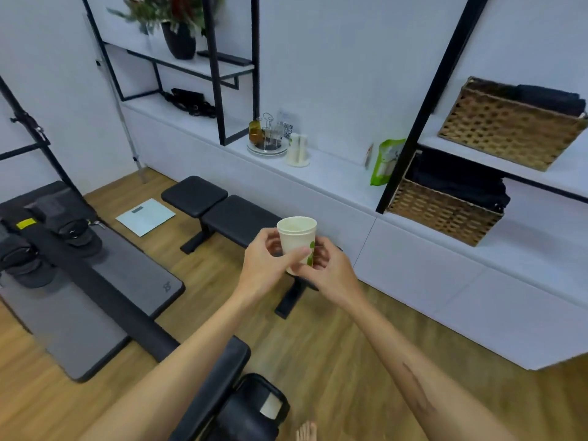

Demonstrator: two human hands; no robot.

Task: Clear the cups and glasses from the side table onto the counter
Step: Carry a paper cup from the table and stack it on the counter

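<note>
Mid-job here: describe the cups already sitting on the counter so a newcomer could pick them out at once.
Find the long white counter along the wall. Between the black shelf post and the green bag, beside a round tray of glassware, stands a cream paper cup stack. It is the only opaque, pale cylinder there; its neighbours are clear or amber glass.

Place: a home gym room.
Equipment: a black padded weight bench (pixel 222 211), a grey exercise mat (pixel 105 300) and a bathroom scale (pixel 145 217) on wood flooring.
Storage: wicker baskets (pixel 509 122) on black-framed shelving along white walls.
</note>
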